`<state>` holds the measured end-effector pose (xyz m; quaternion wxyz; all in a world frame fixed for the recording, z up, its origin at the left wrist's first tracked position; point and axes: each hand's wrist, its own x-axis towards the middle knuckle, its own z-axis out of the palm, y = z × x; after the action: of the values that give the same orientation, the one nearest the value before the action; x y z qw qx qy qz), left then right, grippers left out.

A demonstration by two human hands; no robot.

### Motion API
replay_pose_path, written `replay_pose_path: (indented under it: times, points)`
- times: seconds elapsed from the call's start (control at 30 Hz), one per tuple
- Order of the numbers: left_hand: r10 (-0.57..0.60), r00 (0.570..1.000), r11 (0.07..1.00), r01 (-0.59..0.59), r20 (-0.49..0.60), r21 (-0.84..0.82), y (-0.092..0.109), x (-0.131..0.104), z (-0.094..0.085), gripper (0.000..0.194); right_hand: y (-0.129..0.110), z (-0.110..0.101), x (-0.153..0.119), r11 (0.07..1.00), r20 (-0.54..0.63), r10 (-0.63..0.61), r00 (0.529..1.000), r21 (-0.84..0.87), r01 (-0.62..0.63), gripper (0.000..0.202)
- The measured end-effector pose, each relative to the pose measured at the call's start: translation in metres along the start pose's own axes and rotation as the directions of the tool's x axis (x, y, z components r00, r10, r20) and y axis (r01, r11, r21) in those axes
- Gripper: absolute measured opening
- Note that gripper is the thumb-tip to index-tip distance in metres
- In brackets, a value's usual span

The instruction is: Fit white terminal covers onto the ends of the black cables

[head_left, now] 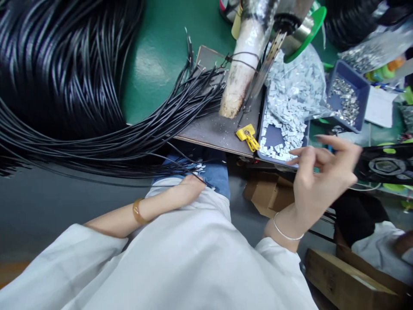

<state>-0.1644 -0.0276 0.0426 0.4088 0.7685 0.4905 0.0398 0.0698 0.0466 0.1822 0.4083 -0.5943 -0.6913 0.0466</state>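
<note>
My left hand (192, 187) rests in my lap, its fingers closed round a black cable beside a bundle of cable ends with small white pieces (199, 167). Over the near edge of a blue tray (306, 142) of small white pieces, my right hand (318, 176) hovers with thumb and fingers bent; whether a small piece is between the fingertips is too small to tell. More black cables (167, 112) stretch across the table edge onto a grey board (214, 131). A yellow clip (248, 137) lies on that board, left of the tray.
A wrapped tube (240, 82) hangs over the board. Large cable coils (61, 64) fill the left. A second blue tray (364, 92) holds metal parts. Cardboard boxes (269, 191) stand below, and a person (380, 237) sits at the right.
</note>
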Motion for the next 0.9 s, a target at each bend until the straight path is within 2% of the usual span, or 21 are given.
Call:
replay_pose_path:
  times: [0.07,0.13,0.2,0.27,0.3,0.33,0.37,0.43,0.47,0.53,0.6,0.7,0.77,0.8,0.83,0.9]
  points:
    - [0.037,0.997,0.995,-0.043,0.071,0.085,0.017,-0.008,-0.004,0.025,0.016,0.001,0.012,0.988,0.184,0.043,0.982,-0.155,-0.014,0.007]
    - [0.084,0.988,0.986,-0.100,0.127,0.132,0.030,-0.013,-0.014,0.026,0.036,0.003,0.022,0.971,0.259,0.026,0.966,-0.237,0.038,0.008]
    - [0.148,0.971,0.976,-0.174,0.187,0.131,0.039,-0.016,-0.032,0.025,0.051,0.006,0.029,0.971,0.330,0.014,0.944,-0.231,0.067,0.009]
    - [0.284,0.925,0.951,-0.305,0.252,0.049,0.047,-0.016,-0.055,0.026,0.057,0.010,0.032,0.974,0.399,0.013,0.917,-0.213,0.079,0.009]
    - [0.357,0.916,0.934,-0.352,0.184,-0.060,0.051,-0.015,-0.066,0.027,0.058,0.012,0.034,0.972,0.424,0.014,0.906,-0.220,0.088,0.010]
    - [0.397,0.917,0.900,-0.379,0.044,-0.216,0.054,-0.014,-0.077,0.026,0.058,0.015,0.035,0.965,0.439,0.016,0.898,-0.243,0.102,0.010]
    - [0.396,0.914,0.828,-0.396,-0.085,-0.397,0.058,-0.012,-0.086,0.022,0.057,0.018,0.035,0.952,0.443,0.017,0.896,-0.280,0.121,0.011]
    - [0.241,0.940,0.592,-0.341,-0.243,-0.730,0.065,-0.007,-0.099,0.017,0.057,0.024,0.038,0.918,0.421,0.000,0.907,-0.359,0.167,0.012]
    - [0.136,0.948,0.453,-0.319,-0.289,-0.833,0.067,-0.003,-0.102,0.017,0.058,0.028,0.039,0.902,0.399,-0.014,0.917,-0.390,0.184,0.013]
    - [-0.033,0.934,0.217,-0.342,-0.357,-0.914,0.069,0.006,-0.104,0.018,0.061,0.035,0.041,0.888,0.346,-0.044,0.937,-0.416,0.195,0.013]
    - [-0.128,0.913,0.088,-0.379,-0.388,-0.921,0.067,0.014,-0.102,0.019,0.059,0.041,0.042,0.908,0.275,-0.068,0.959,-0.382,0.173,0.013]
    - [-0.192,0.921,0.048,-0.338,-0.341,-0.940,0.063,0.023,-0.097,0.019,0.038,0.045,0.034,0.981,0.098,-0.069,0.993,-0.172,0.086,0.011]
    - [-0.208,0.924,0.082,-0.309,-0.320,-0.947,0.061,0.025,-0.096,0.017,0.014,0.047,0.022,0.998,-0.061,-0.009,0.998,0.063,0.013,0.011]
    - [-0.213,0.921,0.108,-0.308,-0.325,-0.945,0.061,0.025,-0.097,0.016,0.002,0.048,0.014,0.983,-0.105,0.009,0.994,0.181,0.010,0.012]
    - [-0.217,0.916,0.136,-0.314,-0.337,-0.940,0.061,0.025,-0.098,0.016,-0.010,0.050,0.007,0.960,-0.103,0.006,0.995,0.280,0.023,0.012]
    - [-0.215,0.908,0.194,-0.322,-0.361,-0.927,0.062,0.024,-0.101,0.016,-0.026,0.055,-0.005,0.903,0.004,-0.017,1.000,0.429,0.014,0.007]
